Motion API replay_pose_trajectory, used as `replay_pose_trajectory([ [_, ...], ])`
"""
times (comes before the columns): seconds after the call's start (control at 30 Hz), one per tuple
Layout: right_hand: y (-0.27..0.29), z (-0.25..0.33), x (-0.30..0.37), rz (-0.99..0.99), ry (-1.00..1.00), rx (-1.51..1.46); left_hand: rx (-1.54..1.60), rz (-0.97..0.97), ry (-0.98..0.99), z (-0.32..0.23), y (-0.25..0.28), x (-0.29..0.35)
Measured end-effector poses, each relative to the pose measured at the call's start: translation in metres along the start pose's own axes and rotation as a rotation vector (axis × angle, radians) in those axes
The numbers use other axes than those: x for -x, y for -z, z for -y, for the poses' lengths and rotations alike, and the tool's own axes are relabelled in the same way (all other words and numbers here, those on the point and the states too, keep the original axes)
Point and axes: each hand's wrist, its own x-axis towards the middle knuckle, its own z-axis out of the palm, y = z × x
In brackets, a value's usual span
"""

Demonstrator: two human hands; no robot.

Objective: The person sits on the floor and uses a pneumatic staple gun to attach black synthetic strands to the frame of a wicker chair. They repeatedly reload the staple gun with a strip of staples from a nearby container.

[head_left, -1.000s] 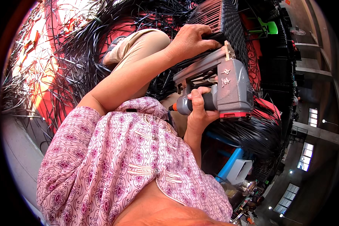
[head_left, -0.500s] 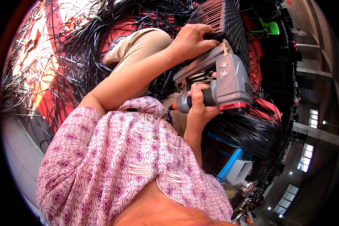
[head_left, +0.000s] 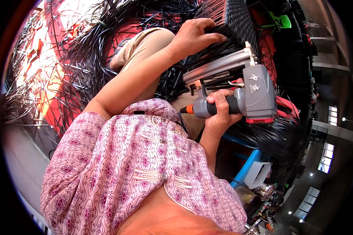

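Note:
My right hand [head_left: 220, 113] is wrapped round the black grip of a grey pneumatic nail gun [head_left: 261, 92]. An orange and black fitting sits at the grip's end. The gun's nose is near the woven piece but apart from it. My left hand [head_left: 194, 39] is closed at the edge of a black woven wicker piece [head_left: 243, 19], with thumb and fingers pressed on a black strip [head_left: 227, 41]. Its fingertips are partly hidden among the strips. Reddish-brown stretches show on the woven piece's far left side.
Loose black strips [head_left: 92, 43] are heaped on a red floor covering [head_left: 60, 84] at the left. A green chair [head_left: 280, 20] stands at the far right. By my right side are a blue frame [head_left: 245, 168], a white plastic piece [head_left: 257, 175] and a hanging black bundle [head_left: 272, 137].
The nail gun in my right hand has moved right and away from the woven edge and my left hand. My left hand stays at the woven edge, shifted slightly.

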Motion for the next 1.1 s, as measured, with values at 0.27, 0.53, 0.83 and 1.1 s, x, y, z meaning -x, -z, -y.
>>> replay_pose_trajectory([
  [0.27,0.03,0.002,-0.002,-0.084,0.062,-0.013,-0.369,0.012,0.026,-0.03,0.019,0.018],
  [0.53,0.024,0.018,0.013,-0.065,0.061,-0.045,-0.399,-0.212,-0.066,-0.068,0.006,0.01],
  [0.83,0.024,0.018,0.025,-0.036,-0.059,0.059,-0.346,-0.233,-0.27,-0.045,0.014,0.008],
  [1.1,0.015,0.009,0.031,0.115,-0.085,0.151,-0.118,-0.135,-0.15,-0.047,0.022,0.008],
])
